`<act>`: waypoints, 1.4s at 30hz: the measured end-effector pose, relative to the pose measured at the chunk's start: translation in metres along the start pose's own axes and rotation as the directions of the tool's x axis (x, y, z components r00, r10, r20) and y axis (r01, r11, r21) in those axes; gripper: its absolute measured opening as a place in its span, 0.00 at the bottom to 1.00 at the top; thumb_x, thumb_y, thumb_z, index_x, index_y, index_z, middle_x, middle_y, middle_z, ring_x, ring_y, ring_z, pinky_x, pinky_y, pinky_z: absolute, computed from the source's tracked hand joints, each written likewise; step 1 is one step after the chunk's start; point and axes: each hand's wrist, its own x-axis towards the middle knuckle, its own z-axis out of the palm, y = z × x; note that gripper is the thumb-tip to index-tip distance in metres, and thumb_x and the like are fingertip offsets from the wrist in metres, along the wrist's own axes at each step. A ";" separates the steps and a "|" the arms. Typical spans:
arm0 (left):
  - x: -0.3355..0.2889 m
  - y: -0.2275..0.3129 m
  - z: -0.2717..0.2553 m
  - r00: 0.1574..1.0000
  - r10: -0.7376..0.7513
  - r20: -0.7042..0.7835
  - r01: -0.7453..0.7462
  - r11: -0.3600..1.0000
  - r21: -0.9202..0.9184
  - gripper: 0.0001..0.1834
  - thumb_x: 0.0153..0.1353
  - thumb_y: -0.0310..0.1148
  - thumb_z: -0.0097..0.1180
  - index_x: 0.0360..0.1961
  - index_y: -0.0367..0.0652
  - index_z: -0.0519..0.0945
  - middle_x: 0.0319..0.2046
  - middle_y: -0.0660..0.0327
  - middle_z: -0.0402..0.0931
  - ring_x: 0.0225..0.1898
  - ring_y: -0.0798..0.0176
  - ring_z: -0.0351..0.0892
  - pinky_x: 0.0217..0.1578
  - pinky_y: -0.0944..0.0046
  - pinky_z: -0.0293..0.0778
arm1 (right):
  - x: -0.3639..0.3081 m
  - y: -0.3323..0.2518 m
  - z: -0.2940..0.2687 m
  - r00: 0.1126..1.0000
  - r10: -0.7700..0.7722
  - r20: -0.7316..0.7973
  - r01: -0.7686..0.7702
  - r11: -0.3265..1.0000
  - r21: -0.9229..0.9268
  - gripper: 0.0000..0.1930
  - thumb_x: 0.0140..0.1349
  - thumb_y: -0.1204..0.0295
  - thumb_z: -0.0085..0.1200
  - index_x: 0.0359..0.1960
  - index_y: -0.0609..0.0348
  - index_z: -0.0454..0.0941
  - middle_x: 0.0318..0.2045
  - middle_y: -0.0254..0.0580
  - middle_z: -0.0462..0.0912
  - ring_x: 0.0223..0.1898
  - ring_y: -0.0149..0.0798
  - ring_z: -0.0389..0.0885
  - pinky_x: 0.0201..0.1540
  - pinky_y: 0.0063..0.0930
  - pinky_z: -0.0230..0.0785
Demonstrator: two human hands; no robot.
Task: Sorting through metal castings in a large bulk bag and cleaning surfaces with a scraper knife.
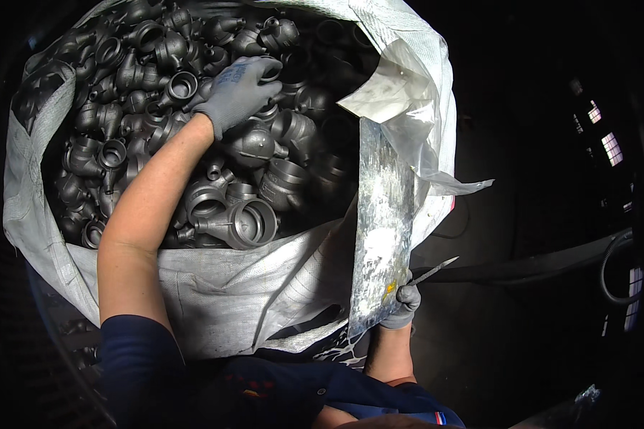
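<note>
Dark metal pipe fittings (286,182) with round openings and short side stubs fill a large white woven bag (215,279). My left hand (240,93), in a grey glove, reaches far into the pile. Its fingers curl around a dark fitting there, most of which is hidden by the glove and shadow. Lower right, outside the bag, my gloved right hand (406,304) is closed around a thin tool with a pale pointed blade (438,269); the handle is hidden. Beside that hand a flat, paint-smeared panel (383,207) stands along the bag's right side.
Clear plastic film (415,132) hangs over the bag's right rim and sticks outward. A folded strap of the bag (54,107) rises on the left. To the right, a dark bar (537,263) runs across, with a curved hose (608,272) at its far end.
</note>
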 end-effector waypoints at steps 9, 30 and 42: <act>0.102 0.075 0.112 0.944 0.052 0.326 -0.147 0.951 0.272 0.27 0.54 0.44 0.52 0.52 0.40 0.74 0.55 0.50 0.70 0.56 0.51 0.70 0.55 0.56 0.66 | -0.012 0.001 -0.009 0.997 -0.073 -0.029 0.073 0.997 0.013 0.37 0.46 0.77 0.53 0.61 0.77 0.57 0.54 0.68 0.70 0.54 0.58 0.74 0.59 0.50 0.66; 0.148 0.092 0.120 0.932 0.063 0.356 -0.092 0.994 0.065 0.23 0.54 0.41 0.52 0.47 0.35 0.75 0.49 0.43 0.73 0.51 0.46 0.72 0.51 0.54 0.68 | -0.079 0.008 -0.052 0.939 -0.129 -0.320 0.220 0.938 0.267 0.36 0.48 0.86 0.44 0.65 0.59 0.59 0.50 0.49 0.77 0.23 0.38 0.76 0.21 0.33 0.68; 0.110 0.073 0.100 0.951 0.054 0.305 -0.052 0.999 -0.013 0.22 0.54 0.39 0.51 0.44 0.32 0.75 0.45 0.40 0.74 0.48 0.43 0.74 0.48 0.52 0.69 | -0.019 -0.004 0.007 0.953 -0.055 -0.297 0.013 0.990 -0.143 0.29 0.39 0.76 0.60 0.47 0.77 0.74 0.50 0.62 0.75 0.49 0.54 0.77 0.54 0.45 0.68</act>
